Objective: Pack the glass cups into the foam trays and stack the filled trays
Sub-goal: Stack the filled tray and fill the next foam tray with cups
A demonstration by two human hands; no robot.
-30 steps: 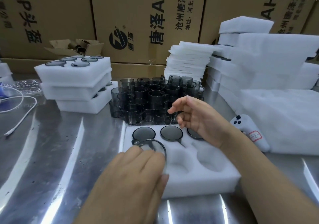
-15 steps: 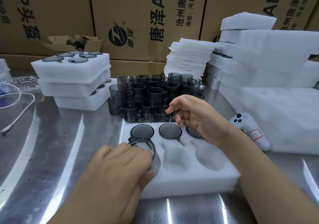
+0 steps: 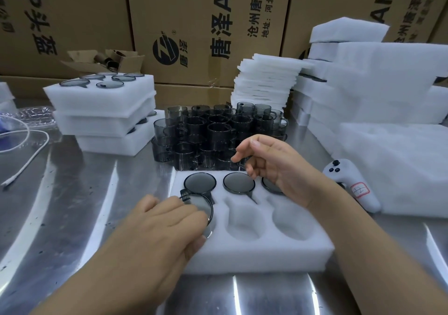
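Note:
A white foam tray [image 3: 254, 251] with six round pockets lies in front of me on the steel table. Three smoky glass cups fill its back row, among them a left one [image 3: 200, 182] and a middle one [image 3: 238, 183]. My left hand [image 3: 167, 220] grips a fourth glass cup [image 3: 202, 206], tilted, at the front-left pocket. My right hand [image 3: 274, 166] hovers over the back-right cup with loosely curled fingers, holding nothing. Behind the tray stands a cluster of several loose glass cups [image 3: 218, 133].
Three filled foam trays [image 3: 104, 116] are stacked at the back left. Thin foam sheets [image 3: 264, 82] and bulky foam trays [image 3: 388, 96] stand at the back right. A white controller [image 3: 351, 183] lies right of the tray. A white cable [image 3: 26, 154] lies at left. Cardboard boxes [image 3: 206, 23] line the back.
My left hand has pushed the cup lower into the front-left pocket. My right hand has lifted slightly off the back-right cup. The view has shifted a little.

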